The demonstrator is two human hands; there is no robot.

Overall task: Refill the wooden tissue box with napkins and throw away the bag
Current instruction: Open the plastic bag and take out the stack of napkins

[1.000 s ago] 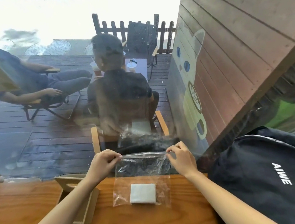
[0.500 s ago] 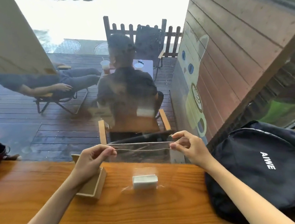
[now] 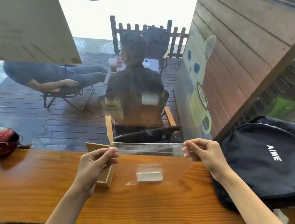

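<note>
Left hand and right hand pinched on top corners of clear plastic bag, pulled wide above table. White napkins inside, just right of wooden tissue box.

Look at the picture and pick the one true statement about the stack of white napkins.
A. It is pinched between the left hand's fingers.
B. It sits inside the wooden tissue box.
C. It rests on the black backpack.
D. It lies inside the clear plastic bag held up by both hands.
D: the napkins sit at the bottom of the clear plastic bag, whose top edge the left hand and right hand pinch, beside the wooden tissue box.
</note>
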